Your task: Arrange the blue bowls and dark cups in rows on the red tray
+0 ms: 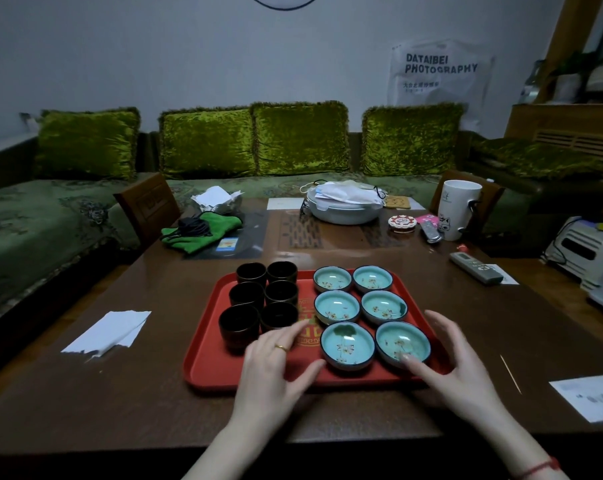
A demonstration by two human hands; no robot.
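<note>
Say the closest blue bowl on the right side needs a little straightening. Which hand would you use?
The right hand, probably. Its fingertips lie at the near rim of that bowl, while the left hand hovers open by the dark cups, with another blue bowl in between.

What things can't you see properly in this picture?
- Head view: insides of the six dark round cups, too dim to show contents.
- Gold emblem on the red rectangular tray, partly covered by the left hand.
- Small print on the white wall poster, too small, blurred.
- White printed paper, cut off by the right edge.
</note>
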